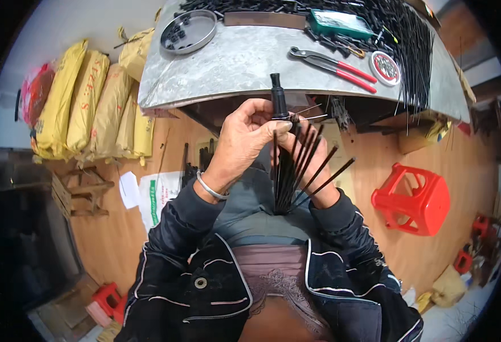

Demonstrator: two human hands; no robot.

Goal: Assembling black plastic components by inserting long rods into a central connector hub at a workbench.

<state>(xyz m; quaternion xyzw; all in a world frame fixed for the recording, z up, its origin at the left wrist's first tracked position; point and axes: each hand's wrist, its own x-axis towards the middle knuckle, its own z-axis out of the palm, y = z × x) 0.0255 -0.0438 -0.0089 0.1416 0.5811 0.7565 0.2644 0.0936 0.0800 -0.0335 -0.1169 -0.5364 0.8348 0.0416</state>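
Observation:
My left hand (242, 137) is closed around the lower end of a black tubular plastic fitting (278, 98), which looks like an umbrella runner and points up. The thumb presses at its collar. Below it hangs a bundle of thin black ribs (286, 179), fanned out toward the right over my lap. Behind the ribs, my right hand (322, 151) is closed near their upper ends; its fingers are partly hidden. Thin silvery wires (314, 113) stick out to the right by the fitting.
Ahead stands a grey-topped table (222, 74) with a round metal tray (209, 33), red-handled pliers (336, 68), a round tub of small metal parts (385, 67), a green box (341, 23) and many black rods (415, 68). A red stool (415, 199) is at right, yellow sacks (88, 102) at left.

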